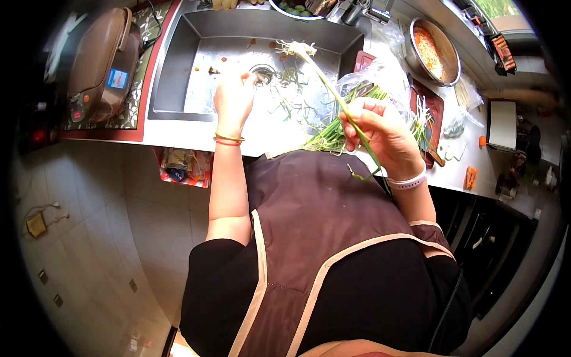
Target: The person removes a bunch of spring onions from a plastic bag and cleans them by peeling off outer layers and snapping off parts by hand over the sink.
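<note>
My right hand [380,131] is closed around the stalk of a green onion [326,80]. The onion slants up over the sink [172,107], its pale roots at the upper end and its green leaves hanging down against my apron. My left hand [233,98] is over the left half of the sink, fingers curled together; glare hides whatever may be in them. Green scraps [288,110] lie on the sink floor around the drain [262,74]. Close beside my right hand, a bunch of green onions [333,134] rests on the sink's right edge, partly under a clear plastic bag [380,77].
A metal bowl of chopped orange-red food [433,50] stands at the back right. Near it lie a reddish-brown board [434,110] and more onions [421,122]. A brown appliance [98,65] sits left of the sink. Below the counter edge hangs a bag of waste [185,166].
</note>
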A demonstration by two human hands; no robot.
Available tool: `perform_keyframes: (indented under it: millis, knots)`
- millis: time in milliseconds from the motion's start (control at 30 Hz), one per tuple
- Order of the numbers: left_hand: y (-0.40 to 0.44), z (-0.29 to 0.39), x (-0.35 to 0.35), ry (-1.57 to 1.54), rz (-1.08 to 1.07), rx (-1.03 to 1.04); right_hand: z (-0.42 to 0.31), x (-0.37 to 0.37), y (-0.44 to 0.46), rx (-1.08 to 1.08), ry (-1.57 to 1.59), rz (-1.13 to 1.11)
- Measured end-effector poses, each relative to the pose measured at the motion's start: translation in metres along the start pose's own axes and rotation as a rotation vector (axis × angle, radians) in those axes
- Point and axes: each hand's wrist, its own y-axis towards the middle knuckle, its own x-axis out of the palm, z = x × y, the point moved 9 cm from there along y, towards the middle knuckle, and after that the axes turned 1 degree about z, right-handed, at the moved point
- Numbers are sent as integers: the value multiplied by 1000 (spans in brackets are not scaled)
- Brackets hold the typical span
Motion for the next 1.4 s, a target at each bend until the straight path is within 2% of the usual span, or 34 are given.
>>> perform_keyframes:
  millis: [33,100,167,200,267,300,367,400,467,500,567,633,733,800,900,933,1000,1100,1200,1400]
  knots:
    - [-5,18,-2,75,96,241,-1,1,0,-13,-33,5]
    - [-12,21,7,164,68,259,-3,1,-1,-11,-87,31]
    - [-13,18,18,10,-82,141,-7,0,-2,-100,-223,55]
    - [-12,25,14,10,-84,139,-7,-1,-2,-132,-234,65]
    - [-14,26,18,-1,-260,-49,-8,4,-4,-150,-216,66]
    - [-16,30,18,0,-259,-52,-10,6,-5,-172,-199,67]
    - [-19,59,-8,-271,27,159,-11,9,-6,-190,-221,67]
    - [-23,68,-12,-270,27,158,-13,10,-7,-211,-244,69]
    - [-32,86,-19,-651,-81,67,-15,13,-9,-229,-277,77]
    - [-37,94,-28,-651,-83,64,-16,13,-10,-244,-310,85]
    - [-55,120,-21,-1205,-431,-1,-15,14,-10,-253,-344,91]
    - [-66,138,-26,-1304,-488,95,-15,16,-10,-265,-376,94]
    - [-76,142,-23,-1328,-453,14,-16,22,-10,-318,-371,56]
    - [-78,139,-20,-1357,-455,-94,-16,24,-11,-369,-531,48]
    - [-78,142,-23,-1362,-474,-38,-20,19,-16,-351,-564,137]
    - [-78,142,-24,-1363,-476,-37,-27,18,-18,-431,-627,201]
    - [-80,147,-28,-1217,-494,51,-30,19,-18,-469,-609,182]
    - [-82,150,-29,-1159,-501,91,-34,20,-16,-529,-624,111]
    - [-84,150,-29,-1181,-533,91,-31,17,-15,-388,-447,100]
    - [-88,147,-24,-1351,-639,36,-36,10,-9,-247,-39,-14]
